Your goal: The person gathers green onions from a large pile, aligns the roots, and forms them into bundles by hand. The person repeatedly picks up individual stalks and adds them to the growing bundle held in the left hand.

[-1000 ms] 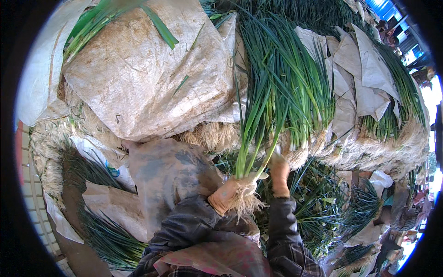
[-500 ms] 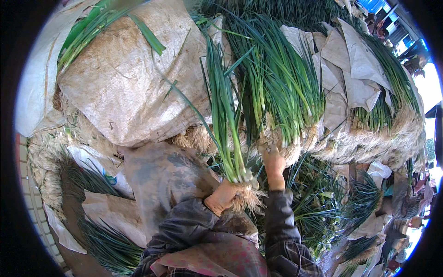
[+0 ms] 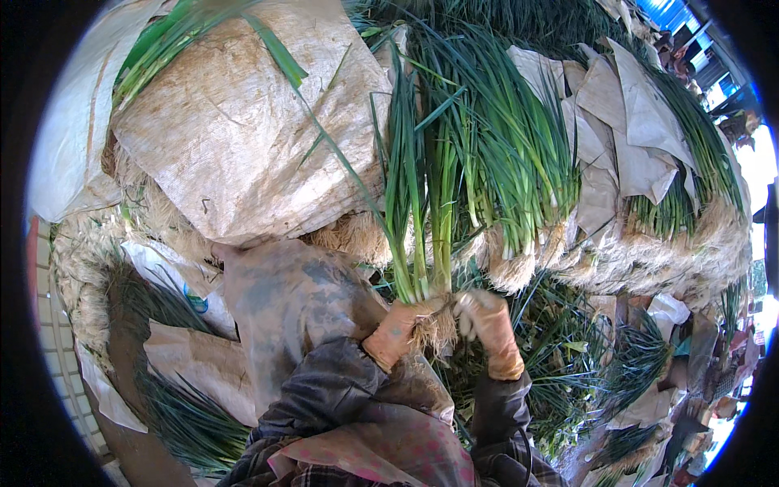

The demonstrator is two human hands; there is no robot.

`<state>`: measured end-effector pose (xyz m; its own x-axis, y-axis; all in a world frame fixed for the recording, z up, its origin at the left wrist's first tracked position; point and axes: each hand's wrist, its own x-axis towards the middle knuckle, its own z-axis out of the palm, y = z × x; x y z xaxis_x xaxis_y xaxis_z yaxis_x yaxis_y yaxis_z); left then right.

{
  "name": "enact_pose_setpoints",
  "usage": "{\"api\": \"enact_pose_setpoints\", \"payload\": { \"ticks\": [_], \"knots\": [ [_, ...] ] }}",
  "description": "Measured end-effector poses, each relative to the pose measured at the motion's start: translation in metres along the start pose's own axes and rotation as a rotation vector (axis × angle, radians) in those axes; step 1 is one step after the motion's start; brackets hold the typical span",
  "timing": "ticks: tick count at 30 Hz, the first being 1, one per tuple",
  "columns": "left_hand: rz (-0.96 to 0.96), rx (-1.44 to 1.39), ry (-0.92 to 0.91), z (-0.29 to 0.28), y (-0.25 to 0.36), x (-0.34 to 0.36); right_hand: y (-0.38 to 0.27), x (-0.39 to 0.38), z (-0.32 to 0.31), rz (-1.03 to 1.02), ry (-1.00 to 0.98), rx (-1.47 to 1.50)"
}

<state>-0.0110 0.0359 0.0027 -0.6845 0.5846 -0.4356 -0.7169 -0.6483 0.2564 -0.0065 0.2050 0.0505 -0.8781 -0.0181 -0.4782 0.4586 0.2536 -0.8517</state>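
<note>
My left hand [image 3: 396, 331] is closed round the root end of a bunch of spring onions [image 3: 406, 235], whose green leaves point away from me. Pale, stringy roots [image 3: 436, 329] hang out past its fingers. Close on the right of these roots is my right hand [image 3: 487, 321], its fingers bent toward the bunch and smeared by motion. Between the hands stands another spring onion stalk [image 3: 443, 235], its base at the left hand's fingertips. Both hands seem to be in dirty, orange-tan gloves. Just beyond lies a thick pile of spring onions [image 3: 519, 162], roots toward me.
A dirty whitish sheet [image 3: 251, 130] covers a heap at the far left. More cloths [image 3: 645, 122] lie over spring onions on the right. Loose leaves [image 3: 560, 357] litter the ground right of my arm. Covered bundles [image 3: 195, 422] lie at the lower left.
My right hand has drawn back from the pile toward me, beside the left hand. A further stalk now stands at the bunch. The left hand keeps its hold.
</note>
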Motion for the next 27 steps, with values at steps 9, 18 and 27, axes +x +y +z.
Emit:
{"api": "enact_pose_setpoints", "payload": {
  "ticks": [9,18,27],
  "knots": [
    [0.302,0.427,0.147,0.001,-0.001,-0.003,-0.016,0.13,0.002,-0.132,-0.068,-0.192],
    [-0.101,-0.061,-0.167,-0.007,-0.009,0.002,-0.007,0.094,0.003,-0.102,-0.108,0.807],
    [0.22,0.275,0.087,0.001,-0.014,0.0,-0.001,0.102,-0.01,-0.431,0.278,-0.809]
  ]
}}
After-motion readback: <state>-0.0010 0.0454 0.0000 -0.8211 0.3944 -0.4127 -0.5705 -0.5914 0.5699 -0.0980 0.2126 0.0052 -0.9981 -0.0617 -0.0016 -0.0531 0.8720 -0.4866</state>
